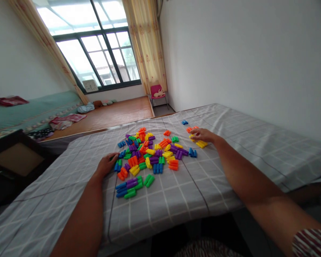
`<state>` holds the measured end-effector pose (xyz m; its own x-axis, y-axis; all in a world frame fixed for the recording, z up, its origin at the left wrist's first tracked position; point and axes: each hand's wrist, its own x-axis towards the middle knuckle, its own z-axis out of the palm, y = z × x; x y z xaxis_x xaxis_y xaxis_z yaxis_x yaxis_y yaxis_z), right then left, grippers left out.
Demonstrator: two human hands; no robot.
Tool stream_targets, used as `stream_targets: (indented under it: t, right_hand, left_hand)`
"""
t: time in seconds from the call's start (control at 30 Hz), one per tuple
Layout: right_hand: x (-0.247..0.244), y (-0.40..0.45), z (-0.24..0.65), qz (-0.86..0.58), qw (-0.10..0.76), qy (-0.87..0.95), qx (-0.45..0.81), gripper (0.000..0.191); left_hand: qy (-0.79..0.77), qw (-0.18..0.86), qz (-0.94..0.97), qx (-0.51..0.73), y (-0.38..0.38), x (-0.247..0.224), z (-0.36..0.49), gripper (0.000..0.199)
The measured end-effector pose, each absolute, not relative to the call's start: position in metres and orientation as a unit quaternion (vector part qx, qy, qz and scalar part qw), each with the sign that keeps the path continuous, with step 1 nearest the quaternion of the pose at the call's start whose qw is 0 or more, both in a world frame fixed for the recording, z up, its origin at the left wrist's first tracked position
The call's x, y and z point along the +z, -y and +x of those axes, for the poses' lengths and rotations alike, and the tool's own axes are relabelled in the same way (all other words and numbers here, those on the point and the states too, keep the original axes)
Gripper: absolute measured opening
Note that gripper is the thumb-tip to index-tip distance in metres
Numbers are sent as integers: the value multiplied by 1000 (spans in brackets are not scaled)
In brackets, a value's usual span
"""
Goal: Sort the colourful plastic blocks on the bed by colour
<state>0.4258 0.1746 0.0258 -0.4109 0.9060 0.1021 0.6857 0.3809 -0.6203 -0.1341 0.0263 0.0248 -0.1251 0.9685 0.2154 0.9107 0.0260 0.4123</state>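
Head view: right hand (202, 134) bends over yellow plastic blocks (202, 144), right of the mixed-colour block pile (150, 151) on checked cloth (176, 196); left hand (107, 164) rests at its left edge; whether either grips, cannot tell; light fingertip contact should avoid scattering

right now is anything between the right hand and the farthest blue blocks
Yes, the orange blocks lie by the fingertips of the right hand, partly in line with the farthest blue blocks. They sit low on the checked cloth, so reaching over them looks possible.
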Motion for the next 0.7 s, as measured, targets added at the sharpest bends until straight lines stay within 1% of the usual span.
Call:
stream_targets:
  t: [0.1, 0.23, 0.3, 0.37, 0.47, 0.53, 0.63, 0.7]
  right_hand:
    - [22, -175, 425, -504, 195, 802, 254, 44]
    - [27, -175, 432, -486, 177, 804, 295, 49]
    - [31, -175, 435, -475, 181, 804, 308, 48]
    - [34, -175, 437, -495, 212, 795, 278, 42]
    - [35, -178, 441, -584, 272, 746, 169, 33]
    - [32, -180, 443, -630, 284, 713, 114, 28]
    - [23, -183, 446, -648, 289, 699, 90, 25]
    - [17, -184, 445, -646, 300, 696, 90, 28]
  left_hand:
    - [-713, 63, 657, 236, -27, 25, -134, 59]
    - [-712, 65, 655, 244, -26, 26, -133, 58]
    - [-711, 68, 655, 246, -25, 26, -132, 57]
    - [-713, 70, 652, 249, -25, 26, -132, 55]
    - [-716, 73, 647, 250, -25, 25, -132, 56]
    - [-717, 77, 648, 246, -25, 25, -132, 56]
    - [-719, 79, 647, 239, -25, 27, -132, 55]
    - [-720, 77, 648, 237, -26, 27, -132, 56]
